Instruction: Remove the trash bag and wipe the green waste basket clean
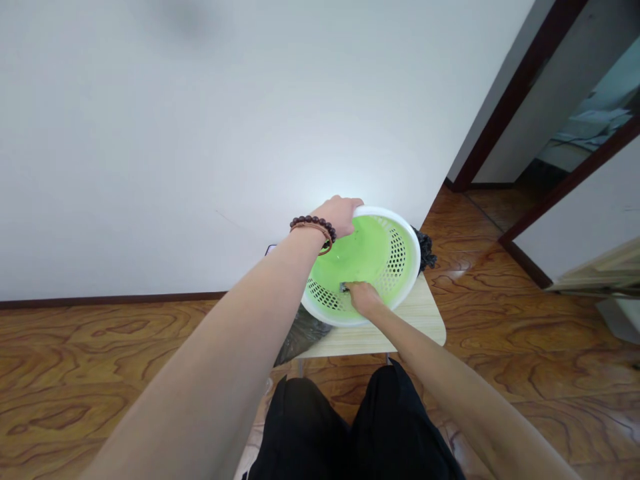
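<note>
A plastic colander basket (367, 240), light green inside with a white rim and rows of holes, rests on a small light wood-patterned table (420, 319). My left hand (341, 212) is closed over its far left rim and wears a dark bead bracelet at the wrist. Inside the basket, towards the near side, my right hand (364, 297) is closed, with a small grey and dark piece (344, 287) showing at its fingertips. That piece is too small to name.
Black plastic bags show at the basket's right (425, 248) and left (303, 333). Behind the table stands a white wall (200, 147). My knees (345, 427) are close to the table's front edge. A dark-framed doorway (525, 87) is at the right, beyond the wooden floor (480, 280).
</note>
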Tool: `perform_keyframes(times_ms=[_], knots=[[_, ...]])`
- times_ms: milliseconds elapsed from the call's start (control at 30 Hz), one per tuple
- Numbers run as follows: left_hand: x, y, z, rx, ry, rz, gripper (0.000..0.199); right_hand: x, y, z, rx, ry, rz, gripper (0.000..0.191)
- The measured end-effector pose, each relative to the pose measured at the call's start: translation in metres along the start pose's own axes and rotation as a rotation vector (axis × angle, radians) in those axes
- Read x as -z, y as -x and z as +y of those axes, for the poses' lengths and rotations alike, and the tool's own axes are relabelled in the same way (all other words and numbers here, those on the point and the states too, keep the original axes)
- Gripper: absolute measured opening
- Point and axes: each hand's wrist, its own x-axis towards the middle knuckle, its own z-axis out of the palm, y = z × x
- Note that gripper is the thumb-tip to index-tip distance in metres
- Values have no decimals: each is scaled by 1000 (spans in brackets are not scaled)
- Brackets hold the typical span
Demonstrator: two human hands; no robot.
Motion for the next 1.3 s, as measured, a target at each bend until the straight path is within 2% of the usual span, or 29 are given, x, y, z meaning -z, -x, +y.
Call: perform_keyframes(times_ms=[167, 300, 400, 567, 700, 800, 967, 1167, 1233, 1300], knots=[[-2, -3, 0, -17, -22, 2, 45, 5, 48, -6, 187, -135, 62, 45], [-3, -4, 1, -23, -8, 16, 42, 16, 76, 0, 288, -184, 47, 42], [-2, -4, 0, -17, -4, 12, 43, 24, 72, 10, 270, -208, 85, 39], [0, -2, -2, 1, -42, -5, 43, 23, 28, 27, 127, -223, 243, 40], [-2, -2, -1, 13, -23, 1, 45, 7, -3, 23, -5, -113, 121, 41], [-3, -2, 1, 24, -1, -14, 44, -6, -10, 6, -37, -76, 58, 43], [-1, -2, 1, 15, -1, -18, 43, -10, 16, -14, 56, -193, 87, 40], [1, -1, 2, 4, -44, -4, 42, 12, 70, -8, 269, -259, 54, 40], [0, -2, 3, 1, -48, 3, 41, 19, 75, -5, 286, -257, 31, 40], [0, -3, 3, 14, -47, 1, 40, 22, 69, -1, 259, -263, 49, 39]])
